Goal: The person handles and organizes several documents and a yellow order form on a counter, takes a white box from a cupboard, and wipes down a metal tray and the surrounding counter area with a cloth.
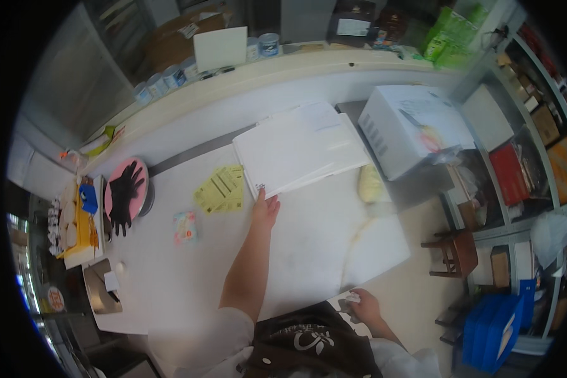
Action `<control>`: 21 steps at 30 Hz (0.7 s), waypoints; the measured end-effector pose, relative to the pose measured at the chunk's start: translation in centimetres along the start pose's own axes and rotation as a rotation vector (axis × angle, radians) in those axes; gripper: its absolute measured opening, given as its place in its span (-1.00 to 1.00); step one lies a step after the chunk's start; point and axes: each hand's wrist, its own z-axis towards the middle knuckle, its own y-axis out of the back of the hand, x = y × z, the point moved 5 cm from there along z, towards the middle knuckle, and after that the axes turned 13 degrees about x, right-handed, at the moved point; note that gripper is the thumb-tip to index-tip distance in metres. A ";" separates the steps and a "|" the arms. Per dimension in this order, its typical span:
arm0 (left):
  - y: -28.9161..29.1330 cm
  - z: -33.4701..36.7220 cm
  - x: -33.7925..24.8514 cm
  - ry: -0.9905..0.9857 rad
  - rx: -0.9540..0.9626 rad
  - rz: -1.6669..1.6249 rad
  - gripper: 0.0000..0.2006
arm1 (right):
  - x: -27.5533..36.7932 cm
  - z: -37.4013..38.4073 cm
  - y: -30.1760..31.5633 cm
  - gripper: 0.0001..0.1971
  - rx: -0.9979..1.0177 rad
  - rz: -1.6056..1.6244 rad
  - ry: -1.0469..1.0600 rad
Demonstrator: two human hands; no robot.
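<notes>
My left hand (266, 211) reaches across the white table to the near left corner of a stack of flat white boards (302, 151). Its fingertips touch the stack's edge, thumb and fingers apart. Low by the table's front edge, close to my dark apron (315, 343), my right hand (365, 307) is closed on a small white thing (354, 297) whose kind I cannot make out. Left of the stack lie several yellow printed slips (222, 190), overlapping. A small pastel-coloured packet (185, 228) rests nearer to me.
Black gloves (127, 195) drape over a pink round turntable (138, 171) at the left. A white box-shaped appliance (403, 135) stands back right, with a pale yellow bag (369, 184) before it. Wooden stool (453, 253), blue bins (491, 331) and shelving (513, 123) are on the right.
</notes>
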 end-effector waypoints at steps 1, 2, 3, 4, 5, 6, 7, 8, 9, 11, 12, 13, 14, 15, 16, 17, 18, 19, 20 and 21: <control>0.6 -0.2 0.0 0.082 0.017 0.023 -0.37 | 0.7 0.5 -0.2 -0.66 0.009 -0.040 0.059; 1.1 -0.3 0.0 0.159 0.031 0.042 -0.38 | 1.0 1.1 -0.3 -0.65 0.032 -0.040 0.071; 2.0 -1.0 -0.2 0.233 0.043 0.066 -0.39 | 1.6 1.8 -0.8 -0.64 0.058 -0.033 0.086; 3.0 -2.2 -0.2 0.232 0.036 0.098 -0.41 | 2.3 2.5 -1.2 -0.63 0.086 -0.029 0.103; 3.4 -3.7 -0.2 0.234 0.031 0.137 -0.42 | 3.6 3.1 -1.2 -0.64 0.110 -0.011 0.089; 3.8 -5.1 -0.6 0.238 0.035 0.177 -0.44 | 4.5 3.9 -1.5 -0.64 0.093 -0.014 0.151; 4.6 -6.6 -1.7 0.197 -0.001 0.283 -0.47 | 5.3 4.8 -1.5 -0.64 0.066 -0.018 0.211; 6.1 -8.3 -2.3 0.162 -0.042 0.385 -0.49 | 6.8 5.4 -1.2 -0.63 0.043 -0.023 0.268; 7.4 -9.4 -3.4 0.131 -0.083 0.489 -0.52 | 8.2 6.4 -1.3 -0.59 0.071 0.019 0.257; 11.9 -10.7 -7.2 -0.031 -0.138 0.760 -0.55 | 12.1 8.4 -1.5 -0.56 0.051 0.052 0.402; 13.6 -11.0 -9.0 -0.113 -0.161 0.899 -0.57 | 13.4 9.4 -1.9 -0.54 0.035 0.072 0.474; 14.1 -11.1 -10.9 -0.170 -0.210 1.080 -0.54 | 14.4 10.3 -2.7 -0.51 -0.024 -0.029 0.546; 13.6 -11.1 -12.6 -0.222 -0.250 1.261 -0.50 | 14.9 11.4 -3.9 -0.49 -0.087 -0.132 0.608; 12.7 -10.7 -13.9 -0.276 -0.286 1.444 -0.46 | 15.3 12.2 -4.9 -0.46 -0.155 -0.234 0.666; 11.3 -10.3 -14.5 -0.295 -0.288 1.569 -0.42 | 15.0 12.9 -6.0 -0.44 -0.183 -0.293 0.680; 9.7 -9.6 -14.7 -0.317 -0.286 1.690 -0.37 | 14.7 13.4 -6.8 -0.43 -0.211 -0.357 0.692; 8.0 -8.7 -14.6 -0.342 -0.278 1.813 -0.32 | 14.2 13.7 -7.4 -0.42 -0.241 -0.419 0.699; 7.7 -7.8 -14.1 -0.366 -0.362 1.909 -0.30 | 14.4 13.6 -7.4 -0.43 -0.238 -0.414 0.697; 7.3 -6.9 -13.5 -0.392 -0.445 2.004 -0.28 | 14.6 13.6 -7.4 -0.44 -0.236 -0.408 0.693; 6.9 -6.2 -12.9 -0.421 -0.529 2.098 -0.26 | 14.8 13.6 -7.4 -0.44 -0.234 -0.401 0.688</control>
